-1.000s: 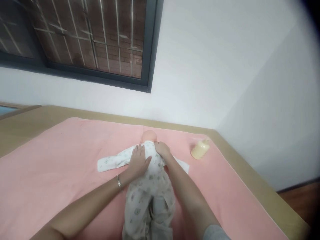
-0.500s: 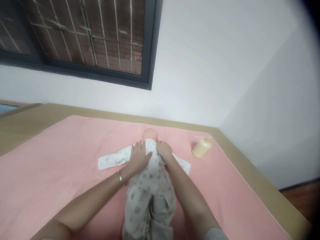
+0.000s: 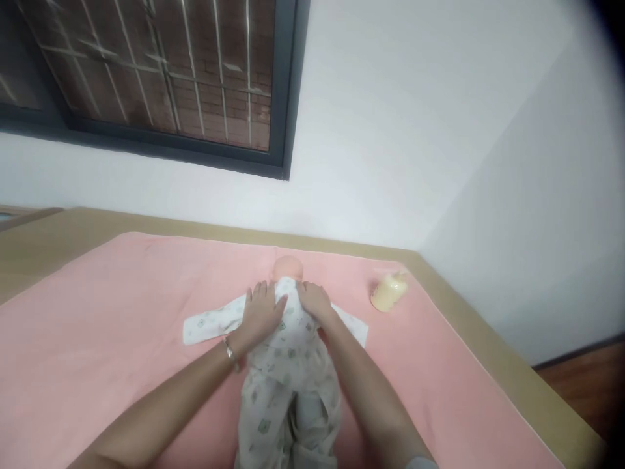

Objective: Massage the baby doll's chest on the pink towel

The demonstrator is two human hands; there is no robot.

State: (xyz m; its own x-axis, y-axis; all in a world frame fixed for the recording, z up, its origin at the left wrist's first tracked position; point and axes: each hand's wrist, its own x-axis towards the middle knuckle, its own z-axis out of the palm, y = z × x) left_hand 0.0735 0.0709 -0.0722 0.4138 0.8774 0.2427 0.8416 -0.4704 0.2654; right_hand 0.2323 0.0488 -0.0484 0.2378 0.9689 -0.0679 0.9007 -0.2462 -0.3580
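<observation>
sliding left hand outward over doll

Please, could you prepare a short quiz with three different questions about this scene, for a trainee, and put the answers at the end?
1. Multiple choice: what colour is the cloth under the doll?
A) blue
B) pink
C) green

2. True or false: the right hand rests on the doll's upper body, apart from the pale yellow bottle.

3. Fill in the missing word: the bracelet is on the person's ____ arm.

Key: 1. B; 2. True; 3. left
</observation>
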